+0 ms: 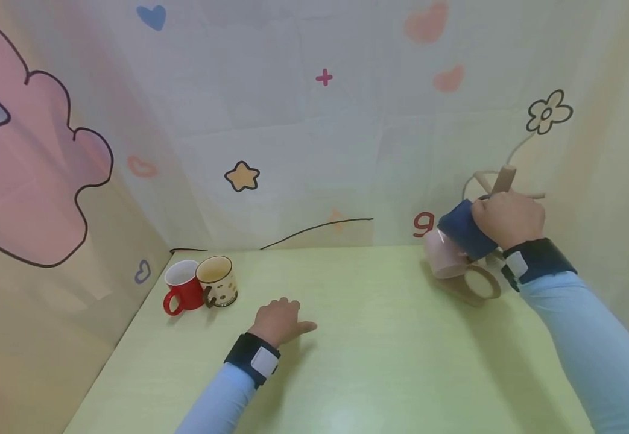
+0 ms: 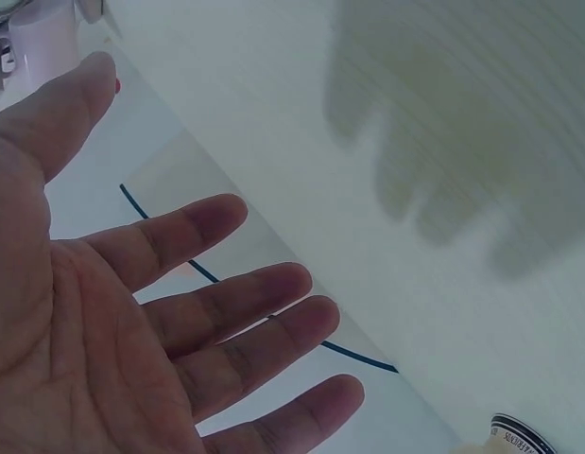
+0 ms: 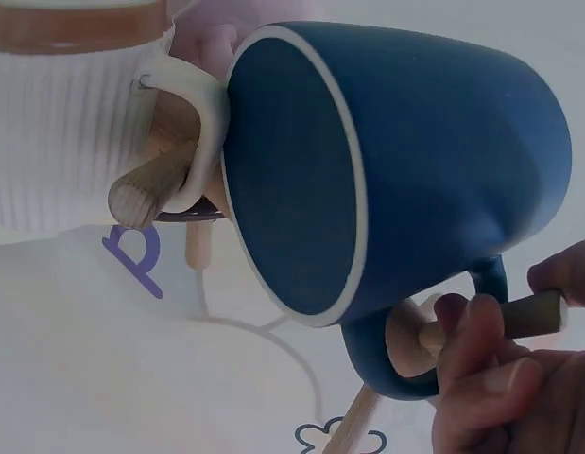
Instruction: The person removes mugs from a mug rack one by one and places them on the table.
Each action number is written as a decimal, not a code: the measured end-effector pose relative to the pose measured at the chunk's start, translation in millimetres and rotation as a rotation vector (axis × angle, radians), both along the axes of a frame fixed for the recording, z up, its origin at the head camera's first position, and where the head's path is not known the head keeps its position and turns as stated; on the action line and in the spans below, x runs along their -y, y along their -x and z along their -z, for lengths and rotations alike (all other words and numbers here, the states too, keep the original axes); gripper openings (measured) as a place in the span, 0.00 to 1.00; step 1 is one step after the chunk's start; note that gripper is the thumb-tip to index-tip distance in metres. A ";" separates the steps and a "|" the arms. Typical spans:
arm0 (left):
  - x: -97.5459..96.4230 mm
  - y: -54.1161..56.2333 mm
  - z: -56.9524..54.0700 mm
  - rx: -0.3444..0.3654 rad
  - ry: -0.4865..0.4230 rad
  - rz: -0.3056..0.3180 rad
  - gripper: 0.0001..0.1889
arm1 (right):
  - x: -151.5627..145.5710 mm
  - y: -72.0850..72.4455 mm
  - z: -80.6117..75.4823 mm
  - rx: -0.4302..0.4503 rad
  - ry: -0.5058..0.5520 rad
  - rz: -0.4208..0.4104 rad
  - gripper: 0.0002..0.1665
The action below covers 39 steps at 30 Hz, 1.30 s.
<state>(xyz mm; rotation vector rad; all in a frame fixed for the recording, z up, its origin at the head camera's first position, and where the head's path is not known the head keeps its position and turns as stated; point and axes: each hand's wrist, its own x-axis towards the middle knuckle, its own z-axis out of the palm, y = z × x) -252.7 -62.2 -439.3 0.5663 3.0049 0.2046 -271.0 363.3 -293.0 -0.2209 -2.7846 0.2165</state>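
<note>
Blue mug (image 3: 462, 151): matt dark blue, white rim, tipped on its side, at the wooden rack (image 1: 505, 178), handle looped around a peg. Right hand (image 1: 509, 220): fingers curled, clamped on that handle by the peg end; hand hides part of rack. Left hand (image 1: 278, 322): fingers spread apart, holding nothing, over table (image 1: 368, 361) left of rack. White ribbed mug (image 3: 65, 142) hangs on rack, close by blue mug's mouth; pink mug (image 1: 444, 256) on rack's left. Well left of rack: red mug (image 1: 187, 294), spotted cream mug (image 1: 222, 284), side by side. Upside-down lettering (image 2: 522, 437), partly cut off, seems "&FRIENDS". Red 9-like mark (image 1: 423, 224) on wall left of rack.
</note>
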 end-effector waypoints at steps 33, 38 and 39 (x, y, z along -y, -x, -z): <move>-2.1 -3.3 -0.2 0.002 -0.014 -0.003 0.30 | -43.0 -7.9 -3.2 0.122 0.071 -0.207 0.30; -2.0 -4.3 -1.1 0.010 -0.015 -0.003 0.30 | -48.4 -8.9 -4.5 0.124 0.086 -0.257 0.26; -2.1 -4.6 -1.1 0.011 -0.016 -0.003 0.30 | -49.6 -9.2 -4.5 0.122 0.087 -0.266 0.25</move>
